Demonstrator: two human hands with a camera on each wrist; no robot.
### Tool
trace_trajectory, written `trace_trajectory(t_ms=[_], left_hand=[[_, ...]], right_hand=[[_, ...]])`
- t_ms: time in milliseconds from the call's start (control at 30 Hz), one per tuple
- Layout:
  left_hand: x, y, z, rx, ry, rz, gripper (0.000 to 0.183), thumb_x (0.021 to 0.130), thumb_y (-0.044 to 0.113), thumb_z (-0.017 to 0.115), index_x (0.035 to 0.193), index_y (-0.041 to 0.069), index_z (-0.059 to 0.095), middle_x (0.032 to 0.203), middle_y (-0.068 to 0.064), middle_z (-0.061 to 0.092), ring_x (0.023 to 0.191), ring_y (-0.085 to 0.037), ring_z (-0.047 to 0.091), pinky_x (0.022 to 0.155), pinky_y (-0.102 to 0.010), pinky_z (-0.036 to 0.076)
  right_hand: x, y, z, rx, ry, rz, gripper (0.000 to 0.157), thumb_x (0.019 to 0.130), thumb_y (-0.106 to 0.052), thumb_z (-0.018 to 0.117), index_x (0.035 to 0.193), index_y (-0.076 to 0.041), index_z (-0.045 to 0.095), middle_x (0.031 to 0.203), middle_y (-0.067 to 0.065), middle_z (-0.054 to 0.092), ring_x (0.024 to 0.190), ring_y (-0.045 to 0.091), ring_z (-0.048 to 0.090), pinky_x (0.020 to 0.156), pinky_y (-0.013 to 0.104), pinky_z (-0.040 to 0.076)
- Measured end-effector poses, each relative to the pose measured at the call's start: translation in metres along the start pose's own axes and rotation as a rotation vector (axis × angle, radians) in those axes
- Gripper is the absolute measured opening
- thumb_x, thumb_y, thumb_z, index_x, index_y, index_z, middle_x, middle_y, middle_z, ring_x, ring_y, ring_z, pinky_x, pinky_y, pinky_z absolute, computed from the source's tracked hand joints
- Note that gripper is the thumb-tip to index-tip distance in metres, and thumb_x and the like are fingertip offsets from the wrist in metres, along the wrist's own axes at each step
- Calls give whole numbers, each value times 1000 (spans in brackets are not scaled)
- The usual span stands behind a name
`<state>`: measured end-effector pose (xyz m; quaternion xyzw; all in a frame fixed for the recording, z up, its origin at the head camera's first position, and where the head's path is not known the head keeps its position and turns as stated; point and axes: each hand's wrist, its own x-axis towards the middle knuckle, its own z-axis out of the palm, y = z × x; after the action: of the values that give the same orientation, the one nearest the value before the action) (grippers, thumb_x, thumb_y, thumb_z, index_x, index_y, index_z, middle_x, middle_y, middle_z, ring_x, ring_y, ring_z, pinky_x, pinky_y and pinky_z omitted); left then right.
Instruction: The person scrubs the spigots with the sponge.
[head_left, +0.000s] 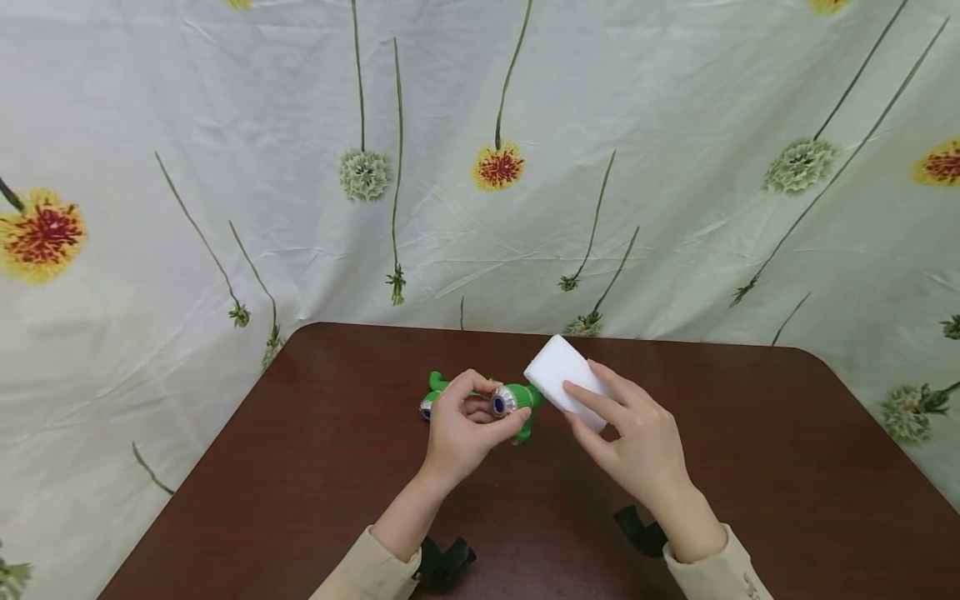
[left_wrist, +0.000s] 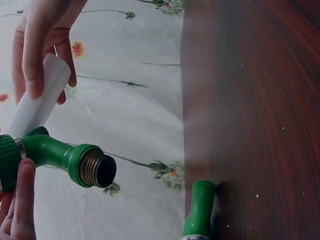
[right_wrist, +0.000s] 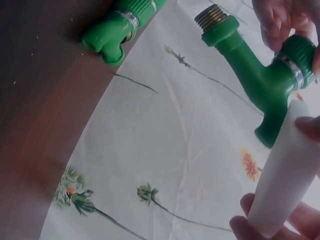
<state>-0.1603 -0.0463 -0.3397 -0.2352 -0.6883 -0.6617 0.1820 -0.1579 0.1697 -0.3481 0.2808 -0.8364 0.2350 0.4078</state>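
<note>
My left hand [head_left: 459,433] grips a green plastic faucet [right_wrist: 245,65] by its ribbed knob, lifted above the table. The knob has a silver rim and a blue centre. Brass threads [left_wrist: 91,167] show at the open inlet end. In my right hand [head_left: 647,442] a white sponge block [head_left: 558,372] is pinched between thumb and fingers. One end of the sponge lies right at the faucet's short spout [right_wrist: 270,131] in the right wrist view. A second green faucet [right_wrist: 122,25] lies on the table behind the left hand, partly hidden by it in the head view.
The dark reddish-brown table [head_left: 300,467] runs back to a white floral cloth [head_left: 450,233] hanging behind it. Black straps [head_left: 446,560] stick out at both wrists, beside beige sleeves. Small pale specks dot the tabletop.
</note>
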Motion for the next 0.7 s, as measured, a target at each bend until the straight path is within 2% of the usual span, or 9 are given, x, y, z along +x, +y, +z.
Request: trace_trajectory(t_ms=[167, 367, 600, 700], left_hand=[[0, 0, 0, 19, -2, -9, 28, 68, -9, 77, 81, -5, 53, 91, -17, 62, 61, -14, 63, 57, -32, 56], [0, 3, 1, 32, -6, -27, 26, 68, -8, 77, 80, -4, 55, 91, -16, 64, 63, -17, 64, 57, -32, 56], [0, 7, 1, 55, 13, -3, 23, 67, -6, 78, 79, -4, 58, 86, -16, 66, 62, -20, 65, 57, -34, 56], [1, 3, 1, 47, 26, -26, 22, 67, -5, 79, 80, -4, 61, 84, -15, 67, 62, -18, 64, 58, -32, 56]], right_hand=[[0, -3, 3, 14, -16, -47, 30, 91, -36, 56, 106, -17, 73, 118, 14, 62, 93, 29, 63, 57, 39, 52], [0, -4, 3, 38, -4, -36, 31, 92, -38, 55, 106, -17, 73, 117, 14, 62, 93, 29, 63, 54, 38, 50], [1, -4, 1, 16, -4, -30, 29, 91, -37, 56, 104, -18, 74, 117, 14, 62, 94, 29, 63, 53, 38, 50], [1, -3, 0, 10, 3, -27, 28, 90, -36, 57, 104, -18, 74, 118, 13, 62, 95, 29, 63, 52, 37, 50]])
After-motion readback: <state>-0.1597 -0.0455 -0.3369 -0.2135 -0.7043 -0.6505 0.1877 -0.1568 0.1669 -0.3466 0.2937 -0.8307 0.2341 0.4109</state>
